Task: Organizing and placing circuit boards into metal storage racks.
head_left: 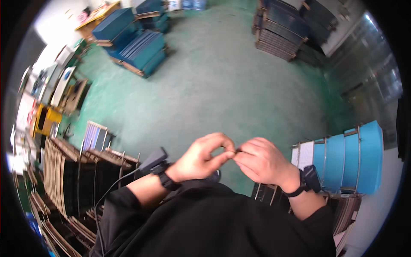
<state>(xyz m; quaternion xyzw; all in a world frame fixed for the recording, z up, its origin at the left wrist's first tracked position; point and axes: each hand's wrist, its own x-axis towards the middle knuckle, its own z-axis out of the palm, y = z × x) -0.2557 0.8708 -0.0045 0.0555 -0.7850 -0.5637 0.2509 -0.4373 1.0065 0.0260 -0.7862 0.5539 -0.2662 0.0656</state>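
Observation:
Both hands meet in front of my body, fingertips touching. My left hand [209,155] is closed in a pinch, thumb against forefinger with a gap behind them. Against it, my right hand [265,164] has its fingers curled and pressed together. Whatever lies between the fingertips is too small or hidden to make out. A black strap with a flat dark device [153,160] sits on my left wrist, a cable running from it along the sleeve. Another black strapped device [311,178] is on my right wrist.
Racks of dark boards with brown edges [55,177] stand close at my left. At my right is a rack of bright blue sheets [350,160]. Blue stacks [141,49] stand far left, dark stacks [280,32] far right, on the green-grey floor [222,81]. Worktables [60,88] line the left.

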